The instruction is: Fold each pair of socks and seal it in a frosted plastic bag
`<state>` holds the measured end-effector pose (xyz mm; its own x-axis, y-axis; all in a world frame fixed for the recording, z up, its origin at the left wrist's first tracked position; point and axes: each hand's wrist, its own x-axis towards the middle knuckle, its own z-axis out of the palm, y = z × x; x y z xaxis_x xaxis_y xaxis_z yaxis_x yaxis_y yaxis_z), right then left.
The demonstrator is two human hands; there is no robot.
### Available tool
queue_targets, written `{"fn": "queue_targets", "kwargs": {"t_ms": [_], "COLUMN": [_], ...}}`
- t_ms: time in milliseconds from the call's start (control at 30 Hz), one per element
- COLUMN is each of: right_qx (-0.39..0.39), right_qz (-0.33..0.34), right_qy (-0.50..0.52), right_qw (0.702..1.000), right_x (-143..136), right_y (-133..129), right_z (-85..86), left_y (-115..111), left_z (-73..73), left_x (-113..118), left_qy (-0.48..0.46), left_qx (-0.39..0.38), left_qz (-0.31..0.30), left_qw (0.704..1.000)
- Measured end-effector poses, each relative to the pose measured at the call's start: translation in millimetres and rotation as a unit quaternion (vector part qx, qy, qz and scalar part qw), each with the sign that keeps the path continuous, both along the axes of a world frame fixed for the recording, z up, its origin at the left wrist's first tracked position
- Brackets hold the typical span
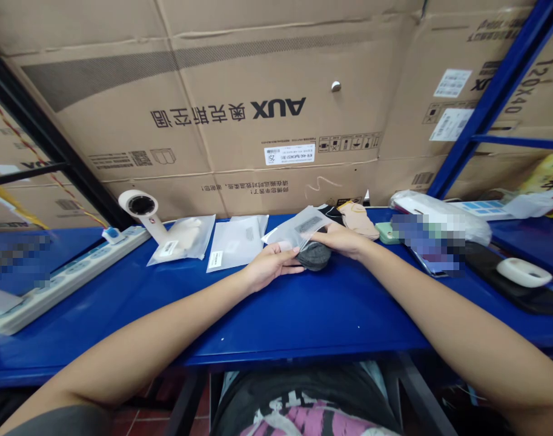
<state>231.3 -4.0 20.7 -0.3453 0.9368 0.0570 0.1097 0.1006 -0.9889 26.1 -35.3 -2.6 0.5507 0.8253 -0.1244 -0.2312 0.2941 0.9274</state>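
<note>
My left hand (271,264) pinches the lower edge of a frosted plastic bag (298,225) between thumb and fingers. A folded dark grey sock (315,257) sits at the mouth of this bag, held by my right hand (343,241). The right fingertips are partly hidden behind the bag and sock. How far the sock is inside the bag, I cannot tell. Beyond my right hand lie beige socks (358,219) and a black sock (331,213). Left of my hands are flat frosted bags (233,243) and a filled bag (185,239) with something pale inside.
A white handheld fan (144,212) stands at the back left beside a long power strip (76,278). On the right are a green case (387,233), a phone (428,248), a plastic-wrapped pack (444,215) and a white mouse (524,272). Cardboard (240,60) walls the back of the blue table (276,327).
</note>
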Motion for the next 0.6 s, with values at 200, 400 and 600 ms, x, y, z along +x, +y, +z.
{"fn": "queue_targets", "kwargs": {"t_ms": [200, 400, 600], "right_qx": [-0.113, -0.105, -0.099], "right_qz": [0.040, -0.052, -0.172], "right_qy": [-0.030, 0.026, 0.163], "right_qw": [0.992, 0.993, 0.966], "right_x": [13, 2, -17], "right_y": [-4, -7, -7], "right_z": [9.2, 8.7, 0.9], "left_y": [6, 5, -6], "left_z": [2.8, 2.6, 4.2], "left_x": [-1, 0, 3], "left_qy": [-0.045, -0.020, 0.045], "left_qx": [-0.073, -0.055, 0.028], "left_qz": [0.021, 0.009, -0.017], "left_qw": [0.996, 0.998, 0.998]}}
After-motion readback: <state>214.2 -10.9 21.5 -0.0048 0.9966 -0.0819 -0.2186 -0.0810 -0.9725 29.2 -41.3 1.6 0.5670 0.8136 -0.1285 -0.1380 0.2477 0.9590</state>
